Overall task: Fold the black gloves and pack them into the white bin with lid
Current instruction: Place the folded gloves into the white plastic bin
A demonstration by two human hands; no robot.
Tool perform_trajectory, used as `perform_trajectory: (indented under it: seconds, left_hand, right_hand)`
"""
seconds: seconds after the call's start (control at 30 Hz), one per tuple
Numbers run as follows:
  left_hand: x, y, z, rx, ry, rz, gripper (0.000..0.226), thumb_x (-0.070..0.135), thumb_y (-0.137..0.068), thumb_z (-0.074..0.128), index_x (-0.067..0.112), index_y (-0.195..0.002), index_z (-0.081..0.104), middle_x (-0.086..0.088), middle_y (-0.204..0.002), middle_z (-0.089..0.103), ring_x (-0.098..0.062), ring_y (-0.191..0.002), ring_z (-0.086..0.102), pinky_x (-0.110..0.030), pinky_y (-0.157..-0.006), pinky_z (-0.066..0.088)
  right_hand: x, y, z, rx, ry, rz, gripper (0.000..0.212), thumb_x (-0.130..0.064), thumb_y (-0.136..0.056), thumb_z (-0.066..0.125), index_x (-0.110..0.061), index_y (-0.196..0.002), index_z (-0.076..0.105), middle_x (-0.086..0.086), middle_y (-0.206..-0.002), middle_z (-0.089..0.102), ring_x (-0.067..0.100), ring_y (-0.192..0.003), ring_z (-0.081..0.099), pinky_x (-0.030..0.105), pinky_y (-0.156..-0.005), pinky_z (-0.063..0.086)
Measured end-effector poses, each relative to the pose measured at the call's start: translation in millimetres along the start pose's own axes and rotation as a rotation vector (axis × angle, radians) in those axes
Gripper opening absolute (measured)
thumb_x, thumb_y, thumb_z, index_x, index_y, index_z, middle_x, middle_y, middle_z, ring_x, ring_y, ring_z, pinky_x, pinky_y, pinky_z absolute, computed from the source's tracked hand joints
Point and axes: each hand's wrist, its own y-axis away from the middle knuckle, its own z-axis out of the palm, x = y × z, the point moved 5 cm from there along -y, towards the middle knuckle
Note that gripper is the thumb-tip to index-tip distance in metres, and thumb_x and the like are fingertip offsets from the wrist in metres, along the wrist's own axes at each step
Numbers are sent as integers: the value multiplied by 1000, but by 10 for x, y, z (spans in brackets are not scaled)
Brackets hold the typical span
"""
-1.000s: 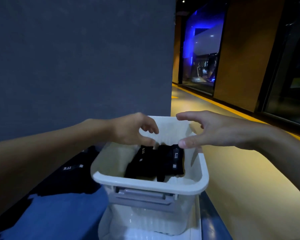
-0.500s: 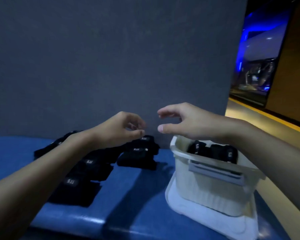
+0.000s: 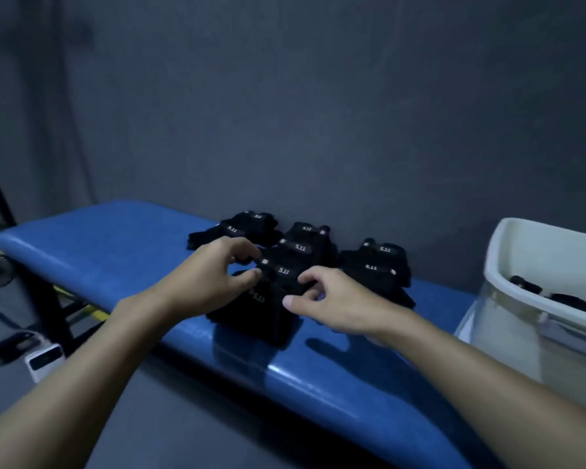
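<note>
Left of the white bin (image 3: 498,252), on the blue surface (image 3: 115,252), your left hand (image 3: 214,279) and right hand (image 3: 335,302) had come over from it, curled fingers pinching the nearest of the black gloves (image 3: 251,316) for the next fold.

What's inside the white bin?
Some black gloves lie in the white bin. Its near wall hides the bottom, and the picture's edge cuts off the rest.

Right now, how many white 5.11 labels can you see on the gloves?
8: two on the far-left gloves, two on the back middle pile, two on the near pile, two on the right pile. Others may be hidden.
</note>
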Motion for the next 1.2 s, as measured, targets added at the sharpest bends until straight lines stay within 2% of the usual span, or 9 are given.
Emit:
perform_trajectory:
  seconds: [0.1, 0.2, 0.33, 0.47, 0.63, 0.73, 0.87, 1.03, 1.2]
  left_hand:
    - [-249, 34, -51, -58, -19, -96, 33, 35, -89, 68, 30, -121, 59, 7, -120, 58, 0, -102, 55, -11, -84, 40]
    - [-483, 87, 42, -147, -17, -251, 40, 46, -86, 68, 36, -122, 54, 2, -121, 56, -16, -106, 61, -29, -84, 50]
    - [-620, 134, 148, -240, 33, -351, 43, 50, -85, 69, 32, -121, 56, 2, -103, 69, -12, -90, 68, -29, -81, 54]
    - [-615, 147, 187, -276, 94, -407, 40, 51, -81, 74, 30, -113, 61, 3, -91, 73, -10, -79, 69, -24, -69, 49]
    - [-633, 163, 226, -315, 164, -456, 63, 60, -60, 83, 26, -110, 67, 0, -91, 74, -13, -77, 71, -26, -69, 52]
    - [-582, 170, 223, -323, 275, -434, 71, 57, -49, 87, 22, -108, 70, -4, -92, 76, -17, -82, 73, -34, -79, 58]
    - [-349, 169, 154, -326, 454, -355, 41, 23, -75, 85, 14, -110, 66, -1, -73, 68, -15, -66, 64, -27, -63, 48]
    - [139, 37, -70, -337, 514, -175, 30, 9, -81, 78, 11, -107, 65, -17, -91, 72, -16, -68, 65, -22, -54, 49]
    - [894, -250, -315, -446, 428, 27, 34, 7, -80, 76, 15, -111, 65, -13, -100, 75, -31, -88, 71, -40, -75, 57]
  right_hand:
    - [90, -102, 204, -20, 14, 24, 57, -52, -79, 73, -22, -124, 53, -2, -103, 64, 8, -87, 61, 24, -81, 51]
    - [136, -190, 327, 26, -21, 40, 46, -54, -78, 73, -21, -106, 59, -2, -98, 66, 11, -83, 62, 26, -73, 50]
    - [137, -245, 387, 118, -46, 46, 40, -51, -78, 74, -19, -97, 58, -3, -91, 63, 13, -79, 57, 32, -72, 49]
    - [125, -247, 433, 66, -38, 50, 36, -37, -76, 78, -19, -95, 53, -2, -93, 58, 15, -82, 54, 32, -74, 47]
    - [145, -184, 459, -7, -105, 52, 38, -25, -74, 81, -23, -91, 47, 4, -101, 59, 15, -82, 52, 27, -69, 44]
    - [117, -120, 417, -26, -169, 67, 42, -18, -76, 79, -22, -103, 47, 4, -101, 56, 14, -81, 53, 28, -67, 47]
    - [60, -34, 296, -29, -291, 76, 50, -9, -74, 78, -24, -113, 51, 5, -107, 56, 15, -84, 57, 32, -79, 54]
    - [-114, 189, -148, -65, -306, 31, 62, -11, -73, 80, -22, -127, 51, 6, -113, 66, 19, -101, 66, 34, -94, 54]
    - [-328, 482, -724, -88, -428, -22, 78, -24, -66, 88, -16, -132, 48, 11, -106, 73, 21, -100, 71, 39, -93, 54]
